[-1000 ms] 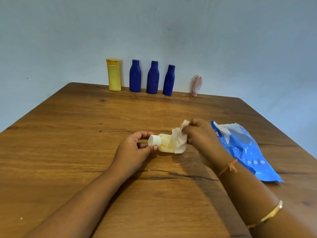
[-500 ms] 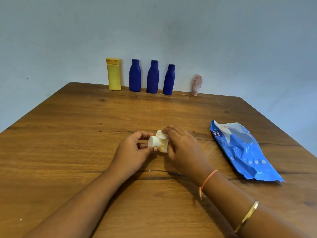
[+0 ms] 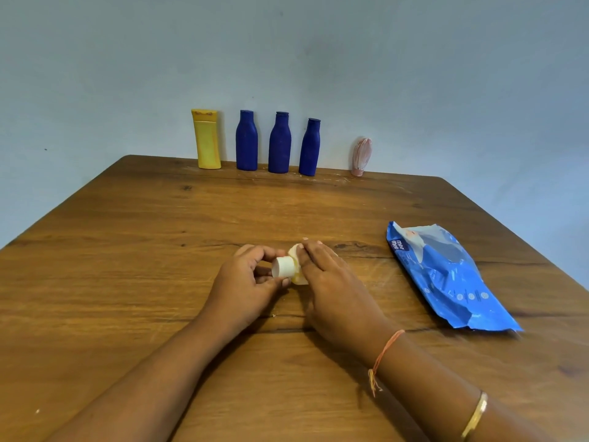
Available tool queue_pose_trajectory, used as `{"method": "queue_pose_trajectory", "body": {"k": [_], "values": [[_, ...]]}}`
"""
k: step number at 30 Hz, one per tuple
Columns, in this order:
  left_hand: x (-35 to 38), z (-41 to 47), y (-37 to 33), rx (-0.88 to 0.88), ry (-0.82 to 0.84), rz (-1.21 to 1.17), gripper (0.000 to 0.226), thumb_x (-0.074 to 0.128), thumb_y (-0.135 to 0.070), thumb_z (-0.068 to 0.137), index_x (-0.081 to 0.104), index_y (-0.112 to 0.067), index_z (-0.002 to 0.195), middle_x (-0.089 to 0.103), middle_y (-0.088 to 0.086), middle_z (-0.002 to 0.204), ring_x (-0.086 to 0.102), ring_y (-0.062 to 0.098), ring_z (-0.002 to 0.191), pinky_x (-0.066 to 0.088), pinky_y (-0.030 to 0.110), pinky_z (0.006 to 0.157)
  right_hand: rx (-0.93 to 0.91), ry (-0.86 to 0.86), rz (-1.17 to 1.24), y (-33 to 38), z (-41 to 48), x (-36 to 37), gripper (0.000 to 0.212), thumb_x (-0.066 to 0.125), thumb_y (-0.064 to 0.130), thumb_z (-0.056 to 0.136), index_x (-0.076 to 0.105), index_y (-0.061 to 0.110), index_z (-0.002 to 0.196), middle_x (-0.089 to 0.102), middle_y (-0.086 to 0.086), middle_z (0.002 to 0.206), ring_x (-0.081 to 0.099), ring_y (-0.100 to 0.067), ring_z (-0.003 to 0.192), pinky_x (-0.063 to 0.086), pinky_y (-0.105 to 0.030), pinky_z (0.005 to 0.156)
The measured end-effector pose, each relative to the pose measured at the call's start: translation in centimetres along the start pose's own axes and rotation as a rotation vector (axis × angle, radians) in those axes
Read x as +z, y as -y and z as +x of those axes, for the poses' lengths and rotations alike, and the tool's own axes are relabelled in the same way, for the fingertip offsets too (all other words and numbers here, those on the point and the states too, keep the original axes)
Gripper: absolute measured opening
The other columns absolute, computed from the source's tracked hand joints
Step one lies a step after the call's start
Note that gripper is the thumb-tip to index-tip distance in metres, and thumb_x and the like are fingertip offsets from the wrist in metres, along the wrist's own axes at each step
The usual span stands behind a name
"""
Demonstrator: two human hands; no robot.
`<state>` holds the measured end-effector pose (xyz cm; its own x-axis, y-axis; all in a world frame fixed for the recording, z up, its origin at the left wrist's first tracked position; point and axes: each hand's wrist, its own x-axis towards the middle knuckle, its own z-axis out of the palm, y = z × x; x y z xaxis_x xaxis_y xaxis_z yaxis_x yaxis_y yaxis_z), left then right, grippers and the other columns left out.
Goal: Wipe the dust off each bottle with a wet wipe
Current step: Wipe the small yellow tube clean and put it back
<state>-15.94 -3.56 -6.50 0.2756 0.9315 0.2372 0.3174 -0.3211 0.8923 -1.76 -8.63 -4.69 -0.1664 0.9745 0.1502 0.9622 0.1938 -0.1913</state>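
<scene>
Along the far edge of the counter (image 3: 127,282), against the wall, stand a yellow bottle (image 3: 207,140) and three blue bottles (image 3: 246,141) (image 3: 279,143) (image 3: 309,148), all upright and in a row. A small pink tube (image 3: 361,156) stands apart at the right end of the row. To the right, well clear of the hands, a blue wipe pack (image 3: 446,275) lies flat. Nothing lies between the hands and the row of bottles. An orange thread (image 3: 387,349) and a gold bangle (image 3: 475,416) sit on the right forearm.

Compared with a second ago, the right hand has slid along the bottle toward its cap. The yellow body, then largely exposed with the wipe bunched loosely over it, is now almost wholly covered. The right wrist no longer overlaps the near corner of the pack. The left hand's grip is unchanged.

A small bottle (image 3: 283,267) lies on its side at mid-counter, held between the two hands, with its white cap pointing left. The left hand (image 3: 245,288) pinches the cap between thumb and curled fingers. The right hand (image 3: 334,288) is wrapped over the body, holding the wet wipe (image 3: 294,252) against it. Only slivers of wipe and yellow plastic show beside the cap, and the rest is hidden beneath the right palm.
</scene>
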Motion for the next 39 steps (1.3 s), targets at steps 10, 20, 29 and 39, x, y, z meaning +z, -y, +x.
{"method": "queue_pose_trajectory", "body": {"k": [10, 20, 29, 39], "values": [[0.0, 0.2, 0.5, 0.003, 0.003, 0.000, 0.039, 0.075, -0.001, 0.072, 0.060, -0.033, 0.090, 0.054, -0.015, 0.106, 0.062, 0.006, 0.088, 0.051, 0.011, 0.073, 0.379, 0.051, 0.182, -1.2, 0.9, -0.6, 0.063, 0.044, 0.008, 0.089, 0.017, 0.004, 0.146, 0.017, -0.008, 0.154, 0.020, -0.019, 0.140, 0.021, -0.024, 0.111], [0.0, -0.1, 0.5, -0.025, 0.061, 0.013, 0.032, 0.071, -0.005, 0.077, 0.061, -0.026, 0.099, 0.064, -0.008, 0.094, 0.063, 0.000, 0.073, 0.049, 0.010, 0.061, 0.040, 0.041, 0.188, 3.1, 0.2, -0.3, 0.062, 0.041, 0.008, 0.091, 0.013, 0.004, 0.146, 0.008, -0.009, 0.156, -0.003, -0.017, 0.144, -0.003, -0.024, 0.113], [-0.1, 0.0, 0.3, -0.055, 0.067, -0.006, 0.037, 0.073, -0.003, 0.075, 0.059, -0.033, 0.092, 0.064, -0.016, 0.093, 0.062, -0.007, 0.079, 0.049, 0.007, 0.070, 0.089, 0.039, 0.227, -0.1, 0.1, -0.2, 0.063, 0.043, 0.005, 0.089, 0.020, 0.018, 0.146, 0.013, 0.008, 0.155, 0.002, -0.014, 0.144, 0.001, -0.025, 0.114], [-0.1, 0.1, 0.3, -0.079, 0.065, 0.029, 0.035, 0.074, -0.006, 0.075, 0.061, -0.029, 0.099, 0.063, -0.016, 0.099, 0.065, 0.002, 0.084, 0.052, 0.016, 0.076, 0.401, 0.014, 0.274, -1.5, 0.6, -0.4, 0.060, 0.041, 0.008, 0.092, 0.019, 0.014, 0.147, 0.002, -0.012, 0.156, 0.032, -0.024, 0.135, 0.033, -0.026, 0.104]]}}
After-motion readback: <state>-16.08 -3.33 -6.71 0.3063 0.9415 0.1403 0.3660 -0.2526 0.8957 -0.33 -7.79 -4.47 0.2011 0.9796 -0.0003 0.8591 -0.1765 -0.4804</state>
